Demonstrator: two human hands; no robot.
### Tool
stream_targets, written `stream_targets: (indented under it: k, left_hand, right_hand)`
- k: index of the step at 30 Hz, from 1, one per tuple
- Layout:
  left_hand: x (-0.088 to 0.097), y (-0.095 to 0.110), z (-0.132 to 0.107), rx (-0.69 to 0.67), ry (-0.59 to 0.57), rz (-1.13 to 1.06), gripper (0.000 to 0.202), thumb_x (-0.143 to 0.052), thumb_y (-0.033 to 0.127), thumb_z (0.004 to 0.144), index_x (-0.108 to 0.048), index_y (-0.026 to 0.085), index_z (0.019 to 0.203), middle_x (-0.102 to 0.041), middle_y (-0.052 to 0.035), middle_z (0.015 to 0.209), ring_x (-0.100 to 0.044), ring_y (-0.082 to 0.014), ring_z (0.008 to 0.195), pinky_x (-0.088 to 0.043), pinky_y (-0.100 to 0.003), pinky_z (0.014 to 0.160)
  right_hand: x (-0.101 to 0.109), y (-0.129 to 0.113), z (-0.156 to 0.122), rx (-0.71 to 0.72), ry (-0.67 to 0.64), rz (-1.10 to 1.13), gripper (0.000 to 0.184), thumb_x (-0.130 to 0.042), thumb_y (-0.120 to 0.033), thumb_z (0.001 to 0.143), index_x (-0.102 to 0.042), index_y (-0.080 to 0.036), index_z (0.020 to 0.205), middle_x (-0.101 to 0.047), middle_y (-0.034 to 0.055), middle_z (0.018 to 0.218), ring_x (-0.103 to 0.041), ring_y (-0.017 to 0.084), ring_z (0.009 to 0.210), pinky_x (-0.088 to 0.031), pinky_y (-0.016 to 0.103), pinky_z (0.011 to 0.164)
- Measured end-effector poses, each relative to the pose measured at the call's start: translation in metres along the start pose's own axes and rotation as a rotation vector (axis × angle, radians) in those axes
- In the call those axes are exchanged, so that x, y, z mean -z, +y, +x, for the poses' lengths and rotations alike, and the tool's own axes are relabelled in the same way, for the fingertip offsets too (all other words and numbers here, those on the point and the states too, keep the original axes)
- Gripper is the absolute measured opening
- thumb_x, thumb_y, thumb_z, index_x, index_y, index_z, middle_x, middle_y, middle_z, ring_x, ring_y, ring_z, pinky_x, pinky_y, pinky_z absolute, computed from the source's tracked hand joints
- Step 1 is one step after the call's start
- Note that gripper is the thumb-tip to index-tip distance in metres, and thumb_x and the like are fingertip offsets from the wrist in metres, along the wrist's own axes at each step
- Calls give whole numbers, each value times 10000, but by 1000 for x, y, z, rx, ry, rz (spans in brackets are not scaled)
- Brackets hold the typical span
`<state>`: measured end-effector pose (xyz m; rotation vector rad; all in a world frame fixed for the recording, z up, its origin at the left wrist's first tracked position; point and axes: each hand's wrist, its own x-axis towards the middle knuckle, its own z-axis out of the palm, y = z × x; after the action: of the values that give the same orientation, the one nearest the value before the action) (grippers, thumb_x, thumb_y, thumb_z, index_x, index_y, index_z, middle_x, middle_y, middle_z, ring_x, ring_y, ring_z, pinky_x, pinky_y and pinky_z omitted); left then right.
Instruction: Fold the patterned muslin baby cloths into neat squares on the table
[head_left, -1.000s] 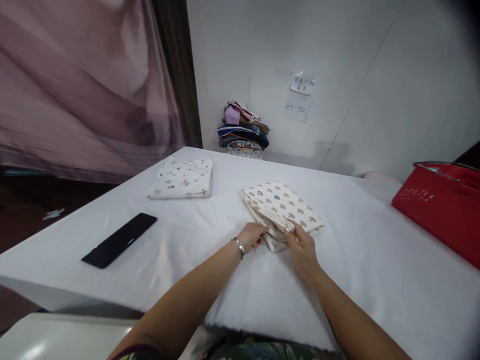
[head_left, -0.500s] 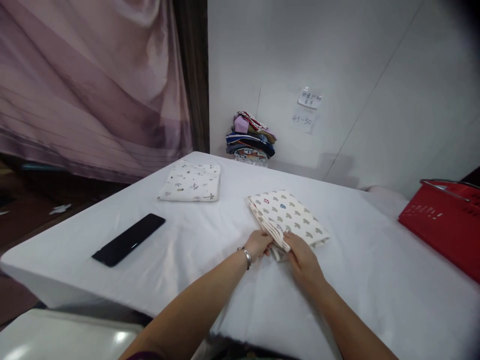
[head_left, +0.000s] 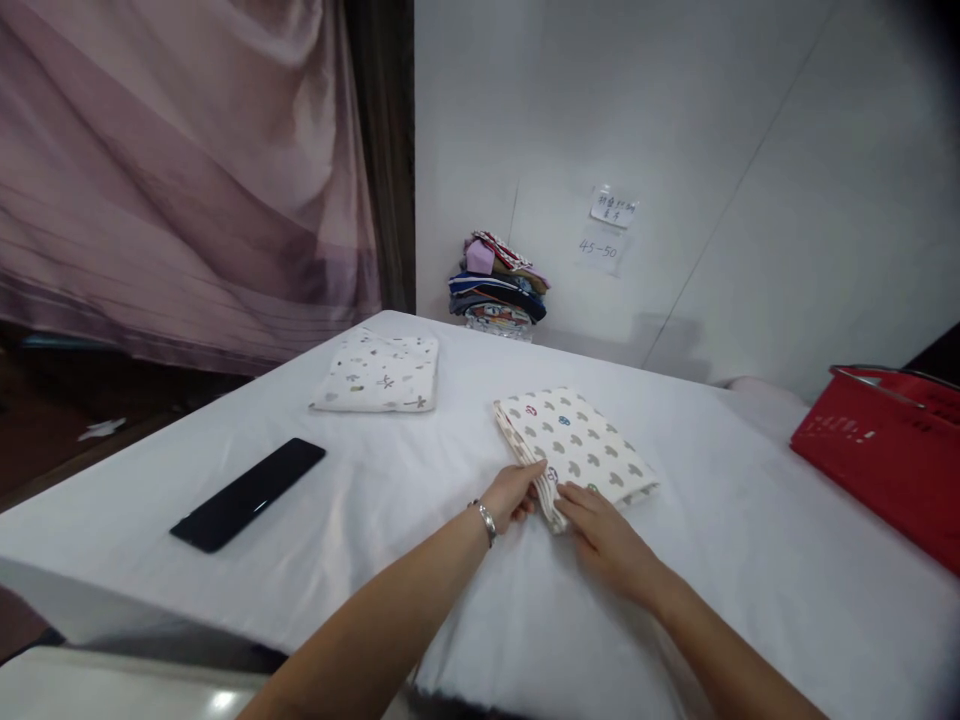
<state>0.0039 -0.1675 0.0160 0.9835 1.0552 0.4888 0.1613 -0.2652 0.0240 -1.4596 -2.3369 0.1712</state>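
A folded cream cloth with grey and coloured prints (head_left: pixel 581 445) lies flat on the white table (head_left: pixel 420 560). My left hand (head_left: pixel 514 493), with a silver bracelet on the wrist, pinches the cloth's near corner with closed fingers. My right hand (head_left: pixel 604 530) rests with fingers stretched out on the cloth's near edge, just right of the left hand. A second folded white printed cloth (head_left: pixel 379 373) lies farther back on the left, away from both hands.
A black phone (head_left: pixel 249 493) lies on the table at the left. A pile of folded coloured clothes (head_left: pixel 496 285) sits against the back wall under paper notes. A red basket (head_left: pixel 889 450) stands at the right edge. A pink curtain hangs at the left.
The raised near layers of the cloth have been pressed down flat. My right hand went from gripping the edge to lying stretched on it. The view shifted slightly.
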Motion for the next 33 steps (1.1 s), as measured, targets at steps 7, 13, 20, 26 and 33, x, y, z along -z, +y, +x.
stream_targets:
  k: [7, 13, 20, 26, 33]
  left_hand:
    - [-7, 0, 9, -5, 69, 86, 334, -613, 451, 730, -455, 174, 828, -431, 77, 491, -353, -52, 337, -169, -188, 345]
    - [-5, 0, 6, -17, 66, 117, 247, -586, 367, 775, -426, 184, 819, -408, 90, 487, -353, -46, 344, -178, -182, 355]
    - [-4, 1, 3, -6, 44, 89, 300, -587, 435, 758, -429, 185, 807, -430, 80, 519, -369, -49, 351, -193, -186, 352]
    - [-3, 4, 11, 33, 10, 94, 487, -455, 665, 736, -457, 181, 793, -422, 66, 482, -376, -70, 330, -201, -196, 339]
    - [-4, 9, 17, -28, 46, 253, 293, -605, 439, 720, -522, 164, 776, -414, 67, 405, -369, -83, 295, -208, -210, 336]
  right_hand:
    - [30, 55, 36, -353, 114, -60, 457, -362, -390, 893, -441, -222, 1310, -353, 69, 1413, -282, 247, 1310, -289, 450, 1037]
    - [16, 126, 34, -549, -169, -310, 429, -375, -424, 885, -469, -270, 1274, -353, 46, 1415, -251, 258, 1321, -261, 428, 1035]
    - [23, 119, 52, -660, -112, -294, 587, -213, -538, 894, -322, -218, 1374, -216, 94, 1472, -181, 285, 1343, -242, 513, 1020]
    - [10, 111, 64, -592, -154, -360, 615, -233, -545, 888, -254, -212, 1405, -143, 90, 1492, -103, 275, 1360, -173, 524, 1041]
    - [18, 113, 88, -576, -140, -280, 630, -247, -567, 880, -267, -211, 1399, -166, 111, 1484, -122, 284, 1356, -174, 539, 1032]
